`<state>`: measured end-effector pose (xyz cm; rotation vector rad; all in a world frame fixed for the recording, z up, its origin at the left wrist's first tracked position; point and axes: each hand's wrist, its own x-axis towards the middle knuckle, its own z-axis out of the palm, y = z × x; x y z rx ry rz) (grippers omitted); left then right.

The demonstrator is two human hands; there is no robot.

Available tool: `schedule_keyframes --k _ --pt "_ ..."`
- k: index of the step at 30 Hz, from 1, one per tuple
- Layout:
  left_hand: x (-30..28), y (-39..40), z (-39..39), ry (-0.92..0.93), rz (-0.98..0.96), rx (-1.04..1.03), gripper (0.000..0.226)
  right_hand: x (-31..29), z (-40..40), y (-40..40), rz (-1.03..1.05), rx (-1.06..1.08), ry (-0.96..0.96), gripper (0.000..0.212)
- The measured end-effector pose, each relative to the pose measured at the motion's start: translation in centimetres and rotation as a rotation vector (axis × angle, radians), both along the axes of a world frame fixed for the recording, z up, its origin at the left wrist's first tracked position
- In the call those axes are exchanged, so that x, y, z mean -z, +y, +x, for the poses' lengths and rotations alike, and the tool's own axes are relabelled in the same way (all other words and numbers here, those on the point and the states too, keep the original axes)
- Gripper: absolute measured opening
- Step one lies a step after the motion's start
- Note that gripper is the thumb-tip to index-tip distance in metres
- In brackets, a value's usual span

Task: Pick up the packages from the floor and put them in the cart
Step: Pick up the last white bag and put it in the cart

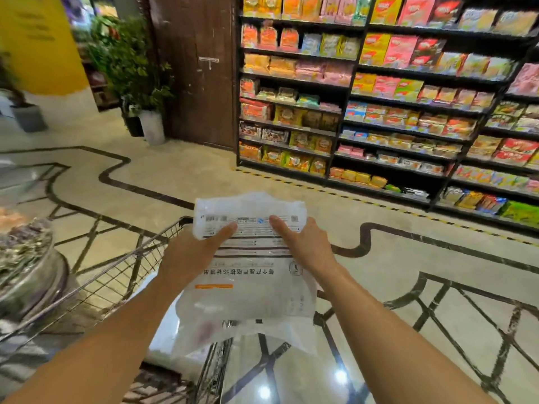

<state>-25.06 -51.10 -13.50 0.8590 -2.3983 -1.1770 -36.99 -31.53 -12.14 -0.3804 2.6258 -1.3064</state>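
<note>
Now: package [253,275] held in air by both hands, cart [122,275] below and to left.

Left hand [192,255] clamped on left edge, thumb on top by label; right hand [306,246] clamped on right edge, likewise. Long axis runs away from body, label end farthest. Near end droops over cart's right rim; rest hangs over floor [408,263]. Basket lies left of grip, left hand nearer to it. Probably needs shift left, then lowering. More white bags seemingly in basket already; blurred.
</note>
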Motion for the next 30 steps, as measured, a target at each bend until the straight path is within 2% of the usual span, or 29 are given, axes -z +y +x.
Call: schedule_keyframes --k 4,6,9,11,16,18,21,22,27,30 --pt "1.3 -4.6 -4.4 0.007 0.088 -0.067 0.045 1.8 -6.3 -6.3 0.046 -0.054 0.016 0.128" --pt "1.5 -6.8 -6.1 0.014 0.123 -0.111 0.043 1.6 -8.6 -9.2 0.055 -0.085 0.013 0.121" --pt "2.4 -10.3 -8.1 0.047 0.148 -0.199 0.052 1.5 -11.5 -13.3 0.044 -0.157 0.019 0.101" --pt "2.9 -12.5 -8.7 0.046 0.169 -0.267 0.056 2.0 -13.0 -16.2 0.031 -0.219 0.005 0.096" --pt "5.7 -17.7 -8.3 0.032 0.206 -0.442 0.083 4.8 -15.1 -23.9 -0.029 -0.402 -0.013 0.080" --pt "6.7 -18.9 -7.6 0.043 0.230 -0.506 0.071 6.7 -15.4 -27.0 -0.015 -0.483 -0.035 0.083" --pt "8.0 -20.0 -6.6 0.080 0.272 -0.609 0.036 9.7 -15.5 -31.4 0.027 -0.610 -0.110 0.089" --pt "8.6 -20.2 -6.2 0.072 0.281 -0.650 0.034 10.5 -15.4 -32.6 0.049 -0.658 -0.133 0.088" --pt "12.9 -20.5 -2.8 0.030 0.355 -0.880 0.059 14.6 -13.7 -37.6 0.098 -0.892 -0.259 0.086" --pt "14.1 -19.8 -1.5 -0.019 0.411 -1.026 0.044 17.8 -12.0 -39.4 0.149 -0.985 -0.349 0.089"
